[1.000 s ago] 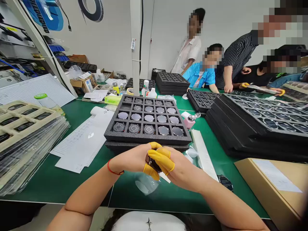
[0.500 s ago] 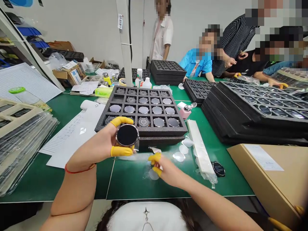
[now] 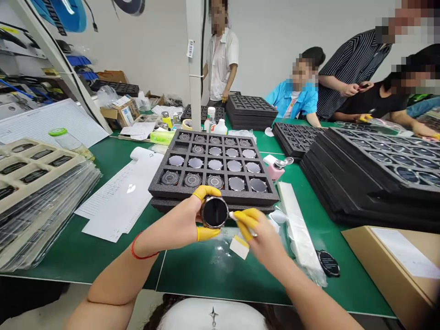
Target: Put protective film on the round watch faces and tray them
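Observation:
My left hand (image 3: 185, 218), with yellow finger cots on thumb and forefinger, grips a round watch face (image 3: 215, 212) by its rim. The watch has a dark, glossy front and no strap. My right hand (image 3: 263, 231), also in yellow finger cots, is closed at the right edge of the watch. A small white tip (image 3: 232, 214) sticks out from its fingers; what it belongs to is hidden. Under that hand a white card with a yellow edge (image 3: 239, 247) shows. Behind both hands a black foam tray (image 3: 215, 195) holds several watches in square compartments.
Stacked black trays (image 3: 364, 183) and a cardboard box (image 3: 395, 266) stand at right. Near them are a long white packet (image 3: 299, 229), a dark watch (image 3: 328, 263) and a pink pump bottle (image 3: 276, 169). Papers (image 3: 117, 201) and blister trays (image 3: 51, 197) lie left. Several co-workers are behind.
The watch in my left hand has moved right and its face turned. My right hand has risen from the table to the watch's edge, with a white tip now showing. The view has shifted left.

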Action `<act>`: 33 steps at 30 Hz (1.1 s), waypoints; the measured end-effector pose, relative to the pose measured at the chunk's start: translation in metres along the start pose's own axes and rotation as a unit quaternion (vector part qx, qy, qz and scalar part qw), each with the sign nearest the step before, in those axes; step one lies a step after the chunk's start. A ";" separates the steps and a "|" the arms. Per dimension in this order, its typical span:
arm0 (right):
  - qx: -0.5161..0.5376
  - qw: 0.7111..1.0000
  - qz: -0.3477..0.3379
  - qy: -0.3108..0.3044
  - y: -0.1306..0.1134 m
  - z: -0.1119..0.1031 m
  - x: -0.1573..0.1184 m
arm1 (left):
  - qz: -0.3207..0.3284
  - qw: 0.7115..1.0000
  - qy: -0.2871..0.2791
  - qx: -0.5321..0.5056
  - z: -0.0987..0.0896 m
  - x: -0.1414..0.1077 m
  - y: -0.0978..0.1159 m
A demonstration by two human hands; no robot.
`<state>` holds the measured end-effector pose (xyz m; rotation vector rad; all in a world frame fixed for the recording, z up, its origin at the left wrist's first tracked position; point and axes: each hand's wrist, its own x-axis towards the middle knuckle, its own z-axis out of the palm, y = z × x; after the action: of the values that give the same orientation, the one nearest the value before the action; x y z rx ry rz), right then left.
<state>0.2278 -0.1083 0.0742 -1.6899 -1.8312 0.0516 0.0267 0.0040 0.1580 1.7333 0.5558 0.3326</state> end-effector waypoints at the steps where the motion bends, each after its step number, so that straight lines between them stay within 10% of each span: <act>1: 0.044 0.995 -0.021 0.082 -0.008 -0.016 0.002 | 0.007 1.000 0.002 0.005 0.002 0.000 0.000; 4: 0.103 0.973 -0.101 0.182 -0.029 -0.043 0.017 | 0.024 1.000 -0.006 0.001 0.010 0.001 0.002; 13: 0.016 0.966 -0.210 0.150 -0.049 -0.019 0.034 | 0.035 0.999 0.003 -0.015 0.014 0.007 0.000; 23: 0.015 0.976 -0.135 0.168 -0.031 -0.027 0.046 | 0.012 0.999 -0.021 -0.045 0.018 0.015 -0.002; 33: 0.038 0.961 -0.271 0.035 -0.029 -0.040 0.050 | 0.032 0.999 -0.037 -0.003 0.013 0.020 -0.005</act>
<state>0.2229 -0.0836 0.1398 -1.0744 -2.1431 -0.1638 0.0490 0.0045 0.1486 1.7530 0.4459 0.3132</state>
